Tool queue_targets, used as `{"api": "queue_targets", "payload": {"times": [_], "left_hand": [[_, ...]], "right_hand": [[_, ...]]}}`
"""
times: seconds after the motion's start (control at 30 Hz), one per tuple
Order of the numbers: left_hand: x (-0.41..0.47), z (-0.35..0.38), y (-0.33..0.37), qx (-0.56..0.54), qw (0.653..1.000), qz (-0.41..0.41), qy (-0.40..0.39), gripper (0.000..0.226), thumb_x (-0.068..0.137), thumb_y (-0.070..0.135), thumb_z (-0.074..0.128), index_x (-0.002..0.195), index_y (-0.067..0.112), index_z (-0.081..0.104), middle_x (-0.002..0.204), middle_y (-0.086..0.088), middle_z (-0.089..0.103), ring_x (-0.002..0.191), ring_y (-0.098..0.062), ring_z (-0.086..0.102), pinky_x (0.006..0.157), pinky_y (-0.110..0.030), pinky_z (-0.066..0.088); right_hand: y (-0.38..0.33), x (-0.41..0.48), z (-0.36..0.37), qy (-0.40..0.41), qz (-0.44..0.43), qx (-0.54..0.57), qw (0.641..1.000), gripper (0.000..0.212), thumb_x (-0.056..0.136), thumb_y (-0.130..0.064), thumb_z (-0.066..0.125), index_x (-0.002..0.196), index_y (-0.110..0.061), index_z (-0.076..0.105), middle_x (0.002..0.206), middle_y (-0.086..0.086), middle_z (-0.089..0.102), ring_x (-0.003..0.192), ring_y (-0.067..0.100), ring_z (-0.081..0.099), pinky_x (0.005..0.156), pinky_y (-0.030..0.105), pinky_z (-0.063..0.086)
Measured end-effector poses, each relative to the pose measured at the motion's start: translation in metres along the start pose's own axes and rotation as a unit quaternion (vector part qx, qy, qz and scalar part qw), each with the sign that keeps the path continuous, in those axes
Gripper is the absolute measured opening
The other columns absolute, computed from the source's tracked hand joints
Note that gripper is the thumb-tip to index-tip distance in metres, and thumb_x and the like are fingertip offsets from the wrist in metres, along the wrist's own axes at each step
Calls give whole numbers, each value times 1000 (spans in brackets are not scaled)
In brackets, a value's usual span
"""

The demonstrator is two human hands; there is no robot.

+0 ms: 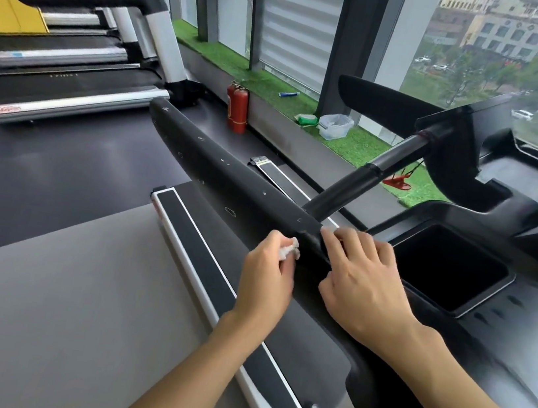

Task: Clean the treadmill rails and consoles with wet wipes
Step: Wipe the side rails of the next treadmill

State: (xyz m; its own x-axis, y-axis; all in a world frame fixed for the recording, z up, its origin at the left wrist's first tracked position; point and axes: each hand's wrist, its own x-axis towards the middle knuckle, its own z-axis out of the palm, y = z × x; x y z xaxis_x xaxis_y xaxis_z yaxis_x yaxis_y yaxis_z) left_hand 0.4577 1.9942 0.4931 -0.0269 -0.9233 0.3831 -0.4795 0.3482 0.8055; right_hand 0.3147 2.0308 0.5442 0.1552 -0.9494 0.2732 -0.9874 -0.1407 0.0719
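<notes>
Fingers (289,265) of the left hand (264,274) are curled in and pinch a scrunched white wet wipe (290,249) against the near face of the rail. The right hand (366,286) lies over the top of the same rail with its fingers (351,246) nearly straight, resting rather than clutching. A pale sliver shows at their tips, and I cannot tell whether it is a second wipe or the deck edge beyond.

By size, the grey treadmill belt (38,309) fills the lower left. The black console (520,325), with its deep square recess (448,267), takes the right. The long black rail (229,181) runs from the console toward the far left, its skin pitted with small nicks. The wad of wipe is the smallest thing here.

The wipe looks light, limp and damp, so it should fold to the rail's curve and probably drag a little on the matt surface. Balled up as it is, little of it touches, and spreading it under flat fingers would likely cover more. The rail looks rigid and fixed, so it should take firm pressure. The nicks may snag the thin sheet, so lengthwise strokes seem safer.
</notes>
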Motion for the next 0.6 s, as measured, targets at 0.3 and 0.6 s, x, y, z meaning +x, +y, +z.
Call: {"api": "queue_targets", "payload": {"times": [0.3,0.6], "left_hand": [[-8,8,-42,-122,981,-146,-31,8,95,9,66,95,13,59,87,10,67,82,5,64,66,-8,46],[-6,23,-79,-170,934,-308,-61,14,92,7,67,97,13,56,83,4,63,74,-16,64,63,-18,50]], "right_hand": [[-24,22,12,-26,26,-22,999,66,77,-28,49,140,-6,47,133,10,50,122,32,49,101,45,42],[-33,23,9,-66,69,-62,993,64,84,-35,45,145,-15,38,142,5,41,130,27,40,109,43,35]]}}
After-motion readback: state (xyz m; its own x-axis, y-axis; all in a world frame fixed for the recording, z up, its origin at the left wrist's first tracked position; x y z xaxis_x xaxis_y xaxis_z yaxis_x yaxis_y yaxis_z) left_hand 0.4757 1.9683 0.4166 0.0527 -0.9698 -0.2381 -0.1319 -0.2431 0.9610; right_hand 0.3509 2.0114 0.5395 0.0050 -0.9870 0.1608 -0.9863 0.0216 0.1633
